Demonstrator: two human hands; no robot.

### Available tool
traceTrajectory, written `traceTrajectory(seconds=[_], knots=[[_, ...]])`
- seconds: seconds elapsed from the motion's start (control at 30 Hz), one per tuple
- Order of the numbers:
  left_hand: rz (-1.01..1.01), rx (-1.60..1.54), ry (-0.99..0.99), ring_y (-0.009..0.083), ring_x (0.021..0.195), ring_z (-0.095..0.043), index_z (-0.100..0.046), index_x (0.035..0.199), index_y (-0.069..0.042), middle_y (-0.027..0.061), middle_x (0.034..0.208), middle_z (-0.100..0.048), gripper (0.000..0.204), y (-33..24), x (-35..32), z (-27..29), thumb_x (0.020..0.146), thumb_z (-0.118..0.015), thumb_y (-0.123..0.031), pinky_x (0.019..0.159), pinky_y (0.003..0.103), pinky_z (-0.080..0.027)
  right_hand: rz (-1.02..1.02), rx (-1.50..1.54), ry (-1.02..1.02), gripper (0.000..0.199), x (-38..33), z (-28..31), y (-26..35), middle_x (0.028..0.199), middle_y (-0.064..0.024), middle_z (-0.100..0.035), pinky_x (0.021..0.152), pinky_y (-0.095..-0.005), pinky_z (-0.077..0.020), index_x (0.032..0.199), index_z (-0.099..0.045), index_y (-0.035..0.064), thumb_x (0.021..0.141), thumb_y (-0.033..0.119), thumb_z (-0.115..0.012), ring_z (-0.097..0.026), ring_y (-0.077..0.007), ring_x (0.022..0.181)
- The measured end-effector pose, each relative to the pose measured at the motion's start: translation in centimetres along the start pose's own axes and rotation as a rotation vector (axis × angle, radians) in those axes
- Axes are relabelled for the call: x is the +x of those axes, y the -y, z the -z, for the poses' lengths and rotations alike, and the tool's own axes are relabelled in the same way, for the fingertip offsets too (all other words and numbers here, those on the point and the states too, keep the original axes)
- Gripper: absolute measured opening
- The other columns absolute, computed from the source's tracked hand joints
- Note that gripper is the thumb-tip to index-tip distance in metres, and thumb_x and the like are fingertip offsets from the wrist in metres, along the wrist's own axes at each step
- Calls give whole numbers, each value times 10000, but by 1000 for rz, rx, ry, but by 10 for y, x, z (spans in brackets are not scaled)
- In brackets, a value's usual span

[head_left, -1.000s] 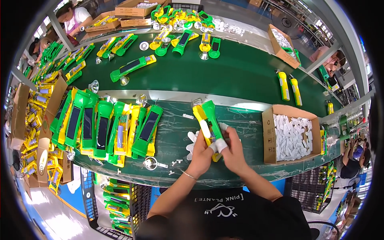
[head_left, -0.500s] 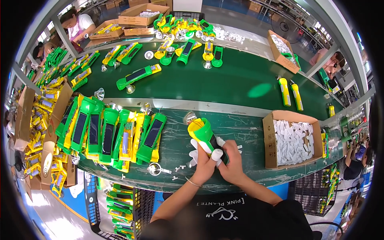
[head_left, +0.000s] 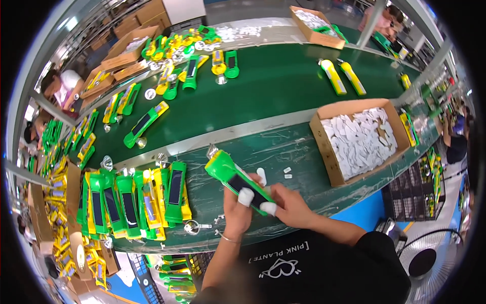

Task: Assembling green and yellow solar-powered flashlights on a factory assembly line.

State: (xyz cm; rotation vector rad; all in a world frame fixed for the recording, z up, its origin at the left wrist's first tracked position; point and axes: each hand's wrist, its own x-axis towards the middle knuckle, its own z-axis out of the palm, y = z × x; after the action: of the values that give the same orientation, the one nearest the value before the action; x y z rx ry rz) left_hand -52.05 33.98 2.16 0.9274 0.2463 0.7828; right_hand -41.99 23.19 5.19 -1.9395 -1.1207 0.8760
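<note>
My left hand [head_left: 237, 207] and my right hand [head_left: 284, 201] both grip one green flashlight with a dark solar panel [head_left: 230, 178]. It lies slanted, its head pointing up-left over the plastic-covered green table [head_left: 283, 152]. White finger cots cover my thumb tips, which press on the panel. A row of green and yellow flashlights [head_left: 136, 200] lies side by side just left of my hands. A cardboard box of white pieces [head_left: 359, 137] stands to the right.
A green conveyor belt [head_left: 273, 91] beyond the table carries more flashlights and silver reflectors. Cardboard boxes stand at the far side. Other people work at the left and far right. Loose reflectors and small white pieces [head_left: 287, 172] lie near my hands.
The flashlight has turned from nearly upright to slanted, its head now pointing up-left. My hands have shifted along its body, and my view has moved closer and leftward.
</note>
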Motion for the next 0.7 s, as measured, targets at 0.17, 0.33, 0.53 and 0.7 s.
traceTrajectory(seconds=[0.17, 0.33, 0.53, 0.7], knots=[[74, -146, -404, 220, 866, -554, -408, 1035, -31, 105, 955, -527, 295, 5, -4, -11, 798, -569, -104, 770, 353, -460, 393, -461, -275, 270, -3, -15, -9, 813, -90, -511, 551, -372, -454, 856, -490, 65, 674, 189, -646, -550, -275, 706], [238, -119, -233, 188, 584, -525, -442, 883, -56, 65, 706, -498, 247, -4, 2, 2, 678, -562, 8, 551, 325, -451, 455, -467, -390, 161, 19, 29, -37, 775, -72, -510, 595, -342, -463, 806, -555, 88, 649, 84, -592, -547, -258, 747], [341, -419, 87, 179, 609, -469, -459, 977, -97, 56, 687, -467, 307, -3, -3, 5, 714, -618, -105, 567, 317, -377, 327, -749, -173, 173, 33, 43, -43, 777, -126, -518, 619, -375, -464, 835, -523, 48, 665, 14, -537, -562, -302, 740], [433, -380, 112, 191, 602, -508, -430, 950, -79, 82, 707, -496, 327, -1, -7, 6, 674, -595, -18, 584, 343, -428, 273, -593, -189, 172, 27, 40, -32, 791, -124, -526, 619, -336, -466, 827, -538, 34, 665, -11, -567, -557, -290, 692]])
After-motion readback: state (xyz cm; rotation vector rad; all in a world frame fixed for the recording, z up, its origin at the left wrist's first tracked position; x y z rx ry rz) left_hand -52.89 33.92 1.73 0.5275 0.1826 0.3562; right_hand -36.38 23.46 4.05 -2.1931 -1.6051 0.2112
